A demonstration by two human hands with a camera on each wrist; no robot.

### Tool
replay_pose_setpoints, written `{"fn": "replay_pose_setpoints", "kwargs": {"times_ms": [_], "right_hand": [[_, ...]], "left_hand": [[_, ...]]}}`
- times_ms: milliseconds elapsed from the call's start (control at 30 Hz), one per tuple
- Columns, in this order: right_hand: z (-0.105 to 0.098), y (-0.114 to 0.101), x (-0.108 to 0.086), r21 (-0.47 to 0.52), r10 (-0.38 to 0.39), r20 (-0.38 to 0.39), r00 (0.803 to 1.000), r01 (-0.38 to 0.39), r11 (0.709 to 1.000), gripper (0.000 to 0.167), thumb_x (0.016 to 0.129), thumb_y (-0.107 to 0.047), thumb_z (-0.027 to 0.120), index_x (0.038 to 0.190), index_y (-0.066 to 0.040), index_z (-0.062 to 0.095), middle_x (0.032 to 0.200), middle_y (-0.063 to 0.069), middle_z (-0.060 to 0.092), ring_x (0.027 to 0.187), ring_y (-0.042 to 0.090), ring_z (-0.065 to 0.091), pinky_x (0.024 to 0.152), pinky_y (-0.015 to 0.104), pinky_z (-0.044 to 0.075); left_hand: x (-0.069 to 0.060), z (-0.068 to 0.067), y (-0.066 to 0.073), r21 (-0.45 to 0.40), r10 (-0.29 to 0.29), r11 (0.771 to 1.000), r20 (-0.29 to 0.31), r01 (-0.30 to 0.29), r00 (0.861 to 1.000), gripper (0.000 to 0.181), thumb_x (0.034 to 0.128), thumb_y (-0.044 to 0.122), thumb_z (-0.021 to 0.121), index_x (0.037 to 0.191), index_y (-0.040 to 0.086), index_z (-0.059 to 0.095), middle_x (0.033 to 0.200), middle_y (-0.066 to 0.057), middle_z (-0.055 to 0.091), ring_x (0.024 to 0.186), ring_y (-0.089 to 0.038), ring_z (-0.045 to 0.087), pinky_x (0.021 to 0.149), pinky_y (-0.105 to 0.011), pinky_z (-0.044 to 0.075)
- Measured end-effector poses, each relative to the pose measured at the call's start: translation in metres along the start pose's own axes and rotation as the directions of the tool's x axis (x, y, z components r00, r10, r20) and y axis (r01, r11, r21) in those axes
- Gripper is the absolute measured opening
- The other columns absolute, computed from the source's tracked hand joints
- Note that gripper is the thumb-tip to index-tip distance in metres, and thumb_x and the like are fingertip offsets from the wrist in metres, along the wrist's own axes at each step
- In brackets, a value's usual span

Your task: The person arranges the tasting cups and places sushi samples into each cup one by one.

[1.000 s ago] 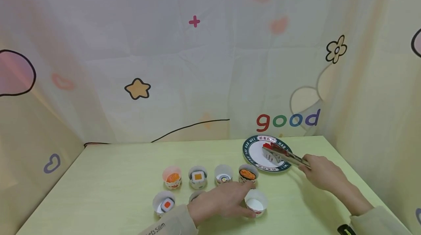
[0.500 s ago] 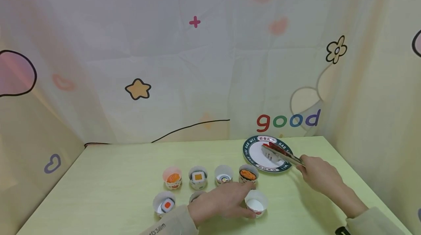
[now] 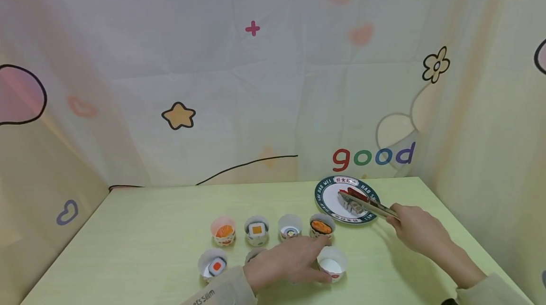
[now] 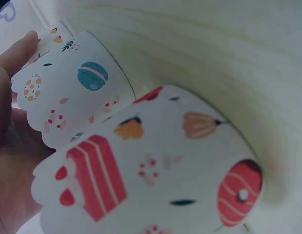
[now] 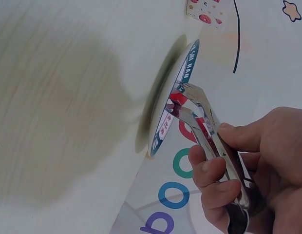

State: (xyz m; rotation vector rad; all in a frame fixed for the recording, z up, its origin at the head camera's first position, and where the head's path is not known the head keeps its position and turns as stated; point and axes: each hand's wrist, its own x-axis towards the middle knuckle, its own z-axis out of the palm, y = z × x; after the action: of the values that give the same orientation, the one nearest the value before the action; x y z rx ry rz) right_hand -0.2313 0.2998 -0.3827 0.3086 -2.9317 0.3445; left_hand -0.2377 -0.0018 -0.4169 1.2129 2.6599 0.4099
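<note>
My right hand (image 3: 420, 229) grips metal tongs (image 3: 377, 207), with fingers and thumb wrapped around the arms in the right wrist view. The tong tips are over a white plate (image 3: 330, 199) with a dark green lettered rim. Between them shows a small red piece (image 5: 178, 97), too covered to tell its kind. My left hand (image 3: 290, 260) holds a white paper cup (image 3: 332, 267) at the front right, thumb on its near side and index finger on its far side. No food shows inside that cup. In the left wrist view, two printed cups (image 4: 92, 78) partly hide the hand.
Behind the left hand stands a row of paper cups holding toy sushi: an orange piece (image 3: 224, 231), a white square one (image 3: 257, 229), a small roll (image 3: 291, 232) and an orange-topped one (image 3: 321, 226). Another filled cup (image 3: 206, 263) stands front left; one is mostly hidden.
The tongs and right hand shift slightly over the plate, and the tong arms look closer together. My left hand and the cups stay in place.
</note>
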Motion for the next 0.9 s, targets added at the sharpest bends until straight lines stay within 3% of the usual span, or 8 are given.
{"fn": "replay_pose_setpoints", "kwargs": {"times_ms": [700, 900], "right_hand": [[-0.014, -0.005, -0.012, -0.002, -0.077, -0.02, 0.997, 0.077, 0.997, 0.006, 0.097, -0.014, 0.071, 0.096, -0.01, 0.067, 0.073, -0.006, 0.054, 0.062, 0.015, 0.047, 0.051, 0.035, 0.038], [-0.017, -0.006, -0.016, 0.003, -0.08, -0.007, 0.997, 0.08, 0.997, 0.007, 0.096, -0.014, 0.072, 0.099, -0.009, 0.067, 0.075, -0.006, 0.056, 0.063, 0.014, 0.047, 0.053, 0.035, 0.038]], "left_hand": [[0.001, 0.001, -0.001, 0.004, 0.004, 1.0, 0.002, -0.004, 1.0, 0.071, 0.0898, 0.053, 0.076, 0.144, 0.016, 0.049, 0.125, 0.003, 0.066, 0.104, -0.006, 0.062, 0.09, -0.027, 0.051], [0.003, 0.001, -0.001, -0.037, -0.012, 0.999, 0.024, 0.013, 1.0, 0.073, 0.089, 0.054, 0.077, 0.146, 0.018, 0.048, 0.128, 0.005, 0.066, 0.104, -0.004, 0.061, 0.091, -0.027, 0.05]]}}
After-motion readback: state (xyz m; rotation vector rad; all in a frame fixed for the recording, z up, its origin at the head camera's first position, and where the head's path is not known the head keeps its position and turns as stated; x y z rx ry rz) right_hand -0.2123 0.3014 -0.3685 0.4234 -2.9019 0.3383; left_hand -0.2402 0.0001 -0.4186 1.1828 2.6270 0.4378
